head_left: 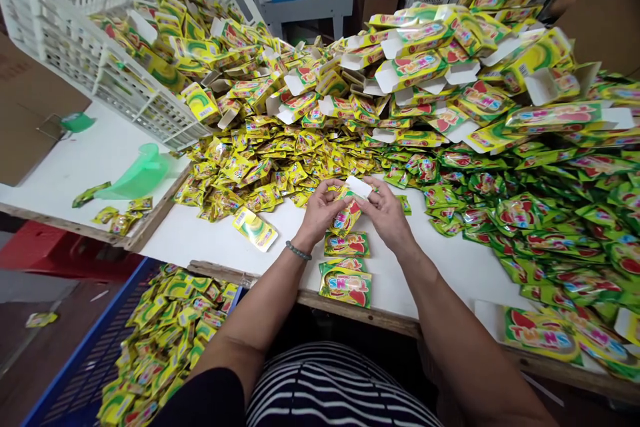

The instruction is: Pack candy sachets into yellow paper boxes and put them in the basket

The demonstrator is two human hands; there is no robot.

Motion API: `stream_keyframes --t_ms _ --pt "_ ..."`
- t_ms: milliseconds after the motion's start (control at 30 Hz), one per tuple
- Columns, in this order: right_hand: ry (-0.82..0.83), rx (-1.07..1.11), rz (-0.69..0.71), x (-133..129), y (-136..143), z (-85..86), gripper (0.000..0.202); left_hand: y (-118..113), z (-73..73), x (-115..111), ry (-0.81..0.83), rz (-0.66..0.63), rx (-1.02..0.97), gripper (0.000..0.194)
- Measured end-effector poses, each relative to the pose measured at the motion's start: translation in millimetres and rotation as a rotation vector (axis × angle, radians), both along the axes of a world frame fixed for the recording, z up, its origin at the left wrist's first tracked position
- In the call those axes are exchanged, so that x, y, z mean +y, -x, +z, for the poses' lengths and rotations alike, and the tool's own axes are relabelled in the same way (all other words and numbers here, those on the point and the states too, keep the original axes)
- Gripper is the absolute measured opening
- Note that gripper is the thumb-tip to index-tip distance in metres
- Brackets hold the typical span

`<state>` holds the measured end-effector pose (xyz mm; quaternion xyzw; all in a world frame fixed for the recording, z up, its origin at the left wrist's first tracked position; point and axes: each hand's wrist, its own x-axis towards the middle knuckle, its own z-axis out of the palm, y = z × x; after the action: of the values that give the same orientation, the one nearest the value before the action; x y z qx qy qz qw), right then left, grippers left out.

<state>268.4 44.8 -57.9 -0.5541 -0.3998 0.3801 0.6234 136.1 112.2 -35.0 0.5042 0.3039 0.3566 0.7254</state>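
Note:
Between my two hands is a small yellow and green candy box (pixel 346 219) with its white end flap (pixel 359 187) raised. My left hand (pixel 320 212) grips the box's left side, thumb on its face. On the right, my right hand (pixel 387 215) has its fingers closed at the flap and upper right corner. Just below lie several flat boxes, the nearest a TWINS box (pixel 346 285) with a watermelon picture. A yellow box (pixel 255 229) rests left of my left hand. Yellow sachets (pixel 250 173) pile up beyond my left hand, green sachets (pixel 530 213) to the right.
Open boxes (pixel 420 67) heap across the back. A white crate (pixel 135 93) tips over at the left, spilling boxes. A green scoop (pixel 143 170) sits on the left table. Below the table edge, a blue crate (pixel 75 363) holds many packs. More boxes (pixel 543 333) lie at front right.

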Motion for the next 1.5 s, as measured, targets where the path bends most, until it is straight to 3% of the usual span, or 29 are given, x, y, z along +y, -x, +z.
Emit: stream_keyframes --t_ms 267,567,900,1067,1300,1400,1500 --pt "-0.018 -0.073 -0.036 -3 -3 5.6 0.031 3 1.5 -1 0.005 0.083 0.035 0.053" --pt "0.103 0.202 -0.037 -3 -8 10.5 0.033 5 4.6 1 0.011 -0.008 0.078 0.044" --pt "-0.05 -0.13 0.055 -10 -17 10.6 0.011 6 3.6 2 0.007 0.004 0.058 0.047" --pt "-0.158 -0.328 0.043 -15 -10 19.9 0.014 5 3.1 2 -0.042 -0.009 0.063 0.041" --pt "-0.028 -0.296 -0.048 -12 0 18.7 0.027 -2 -1.1 -3 0.05 0.136 0.043 0.049" --pt "0.099 -0.199 -0.086 -10 -4 11.0 0.035 -3 1.5 -5 0.098 0.061 0.103 0.055" --pt "0.153 -0.128 -0.144 -11 -12 7.8 0.047 0 7.5 -4 0.052 -0.128 0.222 0.055"
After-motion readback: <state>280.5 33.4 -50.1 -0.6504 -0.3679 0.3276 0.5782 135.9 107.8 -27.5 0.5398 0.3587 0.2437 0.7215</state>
